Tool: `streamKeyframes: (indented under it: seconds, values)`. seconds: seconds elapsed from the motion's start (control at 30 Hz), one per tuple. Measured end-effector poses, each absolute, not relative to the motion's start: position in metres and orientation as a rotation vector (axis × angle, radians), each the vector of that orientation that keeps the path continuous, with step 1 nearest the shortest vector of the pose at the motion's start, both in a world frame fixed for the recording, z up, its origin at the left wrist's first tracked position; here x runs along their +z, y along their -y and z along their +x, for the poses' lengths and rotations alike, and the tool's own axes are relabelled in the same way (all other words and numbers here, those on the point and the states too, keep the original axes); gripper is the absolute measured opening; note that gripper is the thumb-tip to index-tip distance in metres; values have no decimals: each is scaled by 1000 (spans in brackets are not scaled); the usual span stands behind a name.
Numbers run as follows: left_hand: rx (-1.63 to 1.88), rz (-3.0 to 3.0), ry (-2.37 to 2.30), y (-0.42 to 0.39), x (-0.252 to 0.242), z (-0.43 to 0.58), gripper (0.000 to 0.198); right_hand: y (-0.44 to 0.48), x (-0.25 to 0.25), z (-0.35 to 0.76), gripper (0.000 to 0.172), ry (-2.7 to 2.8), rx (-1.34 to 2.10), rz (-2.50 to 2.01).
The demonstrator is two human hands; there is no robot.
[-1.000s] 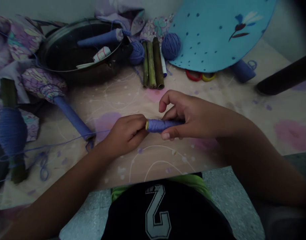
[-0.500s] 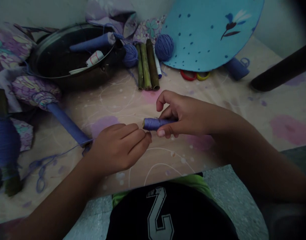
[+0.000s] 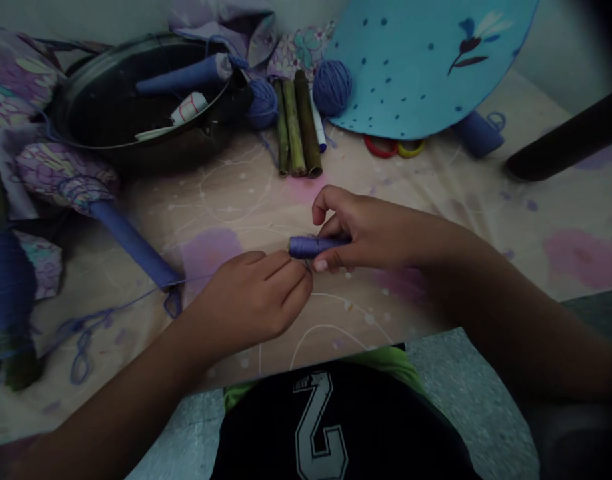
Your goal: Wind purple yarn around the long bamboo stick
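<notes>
My right hand point(image 3: 366, 230) grips a short tube wrapped in blue-purple yarn point(image 3: 305, 247) between thumb and fingers, its index finger curled above. The tube's bare end points left. Just below that end, my left hand point(image 3: 261, 293) is closed in a pinch on the yarn strand point(image 3: 199, 277), which runs from the left and disappears behind the hand. Its fingertips are close to the tube; whether they touch it is hidden. Further left, a stick with a blue wrapped handle and a floral cloth head point(image 3: 136, 243) lies on the table, beside loose yarn loops point(image 3: 80, 363).
A dark pan point(image 3: 151, 155) at the back left holds a blue cone-shaped piece and a white roll. Bamboo pieces point(image 3: 295, 130), a yarn ball point(image 3: 332, 88) and a blue fan-like board point(image 3: 401, 73) stand behind my hands. A thick yarn-wound bundle point(image 3: 9, 283) lies far left.
My left hand has shifted slightly right, and its fingertips now sit beneath the tube's end. The right hand keeps holding the tube almost in place. The view has tilted a little.
</notes>
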State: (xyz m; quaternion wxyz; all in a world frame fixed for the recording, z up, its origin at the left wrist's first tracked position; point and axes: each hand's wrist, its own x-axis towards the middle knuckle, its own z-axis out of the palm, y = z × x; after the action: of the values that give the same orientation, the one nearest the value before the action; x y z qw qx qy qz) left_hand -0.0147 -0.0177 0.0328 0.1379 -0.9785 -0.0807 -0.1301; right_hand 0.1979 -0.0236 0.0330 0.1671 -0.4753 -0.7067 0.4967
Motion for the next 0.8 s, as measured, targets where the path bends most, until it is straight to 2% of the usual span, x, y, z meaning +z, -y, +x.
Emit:
streamKeyframes:
  seconds: [0.2, 0.37, 0.6, 0.8]
  values:
    - [-446, -2958, 334, 13, 36, -19, 20, 25, 31, 190, 38, 2341, 1206, -1383]
    - [-548, -3191, 397, 3, 32, -20, 18, 29, 35, 185, 38, 2407, 1295, -1337]
    - [-414, -3695, 490, -13, 36, -17, 19, 36, 40, 183, 37, 2368, 1352, -1259]
    - [-535, -3800, 660, -20, 29, -16, 21, 39, 46, 186, 37, 2305, 1361, -1259]
